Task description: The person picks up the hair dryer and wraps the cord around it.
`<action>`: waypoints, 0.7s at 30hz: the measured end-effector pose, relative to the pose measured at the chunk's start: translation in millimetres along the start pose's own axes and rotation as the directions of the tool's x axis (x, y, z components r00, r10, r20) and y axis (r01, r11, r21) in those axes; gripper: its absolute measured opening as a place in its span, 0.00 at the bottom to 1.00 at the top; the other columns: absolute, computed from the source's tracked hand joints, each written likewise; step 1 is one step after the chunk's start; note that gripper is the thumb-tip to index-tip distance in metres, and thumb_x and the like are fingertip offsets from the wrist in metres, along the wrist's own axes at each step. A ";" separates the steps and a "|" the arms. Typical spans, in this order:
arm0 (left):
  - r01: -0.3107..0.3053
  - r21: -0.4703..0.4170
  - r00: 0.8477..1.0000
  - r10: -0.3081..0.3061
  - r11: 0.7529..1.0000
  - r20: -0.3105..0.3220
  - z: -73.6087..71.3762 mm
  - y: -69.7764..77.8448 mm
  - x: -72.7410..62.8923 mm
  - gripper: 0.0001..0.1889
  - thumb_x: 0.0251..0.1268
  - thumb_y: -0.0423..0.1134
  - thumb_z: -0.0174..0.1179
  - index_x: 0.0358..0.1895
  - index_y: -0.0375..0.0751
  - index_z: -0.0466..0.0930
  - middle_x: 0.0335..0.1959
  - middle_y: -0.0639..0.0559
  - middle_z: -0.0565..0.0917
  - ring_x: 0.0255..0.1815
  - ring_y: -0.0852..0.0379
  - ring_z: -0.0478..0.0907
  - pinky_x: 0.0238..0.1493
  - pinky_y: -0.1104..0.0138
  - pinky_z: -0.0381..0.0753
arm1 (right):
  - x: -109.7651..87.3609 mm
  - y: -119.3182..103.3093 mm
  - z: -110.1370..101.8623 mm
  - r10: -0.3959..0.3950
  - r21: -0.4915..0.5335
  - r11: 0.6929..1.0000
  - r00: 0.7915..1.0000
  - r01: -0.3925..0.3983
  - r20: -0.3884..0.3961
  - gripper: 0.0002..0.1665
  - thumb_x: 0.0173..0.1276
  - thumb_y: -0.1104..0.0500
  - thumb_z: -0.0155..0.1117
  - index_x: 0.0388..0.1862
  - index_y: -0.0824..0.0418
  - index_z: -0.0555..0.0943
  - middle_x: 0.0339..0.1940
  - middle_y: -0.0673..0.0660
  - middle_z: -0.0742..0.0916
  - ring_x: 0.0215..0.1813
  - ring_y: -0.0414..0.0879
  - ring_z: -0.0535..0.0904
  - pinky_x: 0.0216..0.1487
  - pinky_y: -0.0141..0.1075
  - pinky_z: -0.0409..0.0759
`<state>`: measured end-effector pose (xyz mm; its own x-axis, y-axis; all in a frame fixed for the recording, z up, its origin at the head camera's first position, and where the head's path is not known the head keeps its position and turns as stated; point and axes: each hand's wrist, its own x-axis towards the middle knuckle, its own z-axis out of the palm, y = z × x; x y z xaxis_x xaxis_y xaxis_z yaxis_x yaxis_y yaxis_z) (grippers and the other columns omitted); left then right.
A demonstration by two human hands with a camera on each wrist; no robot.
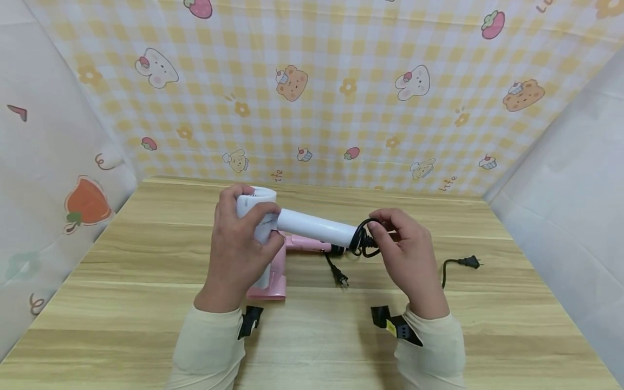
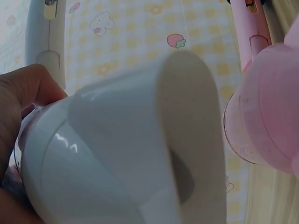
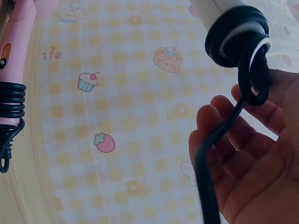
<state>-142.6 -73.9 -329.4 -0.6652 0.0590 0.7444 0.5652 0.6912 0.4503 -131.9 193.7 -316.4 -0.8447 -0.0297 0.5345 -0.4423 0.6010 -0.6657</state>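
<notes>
A white hair dryer (image 1: 317, 227) is held above the table, its handle pointing right. My left hand (image 1: 234, 244) grips the wide barrel, with fingers over its upper end and thumb near the handle joint. In the left wrist view the barrel's mouth (image 2: 196, 140) faces right. Black cord (image 1: 359, 238) is looped around the bottom of the handle. There my right hand (image 1: 409, 254) pinches the cord between thumb and fingers; one cord length (image 3: 208, 177) runs across the fingers in the right wrist view. Beneath lies a pink hair dryer (image 1: 306, 244), partly hidden by the white one.
The pink dryer's cord (image 3: 11, 100) is coiled around its handle, and a black plug (image 1: 339, 278) lies beside it. Another black plug (image 1: 470, 262) rests on the wooden table (image 1: 122, 303) right of my right hand. A yellow checked cloth (image 1: 351, 114) hangs behind.
</notes>
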 end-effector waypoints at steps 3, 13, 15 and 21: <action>-0.010 -0.004 1.000 0.010 1.000 0.013 -0.9 -0.6 0.2 0.18 0.40 0.26 0.71 0.40 0.44 0.84 0.57 0.35 0.66 0.55 0.37 0.67 0.49 0.46 0.73 | -0.5 2.3 -1.4 0.015 0.020 1.000 0.999 -0.015 0.036 0.08 0.73 0.61 0.61 0.45 0.61 0.84 0.38 0.52 0.87 0.34 0.44 0.80 0.33 0.29 0.77; -0.055 -0.050 0.998 0.056 0.997 0.021 -4.7 -4.9 0.7 0.18 0.39 0.25 0.69 0.38 0.42 0.84 0.56 0.35 0.66 0.57 0.38 0.68 0.49 0.47 0.74 | -0.7 6.8 -4.5 0.113 0.065 0.990 0.973 -0.128 0.203 0.10 0.76 0.59 0.57 0.49 0.59 0.82 0.43 0.52 0.87 0.44 0.43 0.83 0.43 0.36 0.79; -0.054 -0.061 0.998 0.055 0.997 0.022 -5.0 -5.0 0.6 0.18 0.39 0.25 0.69 0.38 0.42 0.84 0.56 0.35 0.66 0.57 0.38 0.68 0.49 0.47 0.75 | -0.7 8.0 -4.5 0.121 0.061 0.989 0.969 -0.137 0.217 0.11 0.76 0.58 0.56 0.50 0.58 0.82 0.43 0.51 0.87 0.45 0.43 0.82 0.45 0.36 0.79; 0.002 -0.134 1.000 0.000 0.991 0.009 -6.0 -3.2 0.2 0.19 0.39 0.24 0.68 0.40 0.43 0.83 0.57 0.36 0.65 0.54 0.39 0.70 0.43 0.50 0.77 | -0.6 13.5 -0.7 0.112 0.062 0.990 0.970 -0.128 0.215 0.11 0.76 0.58 0.56 0.48 0.59 0.83 0.43 0.52 0.88 0.41 0.45 0.82 0.40 0.37 0.79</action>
<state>-141.6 -80.5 -327.8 -0.6696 0.0651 0.7399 0.6247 0.5882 0.5136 -137.2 202.4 -325.3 -0.9338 -0.1329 0.3322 -0.3483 0.5496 -0.7593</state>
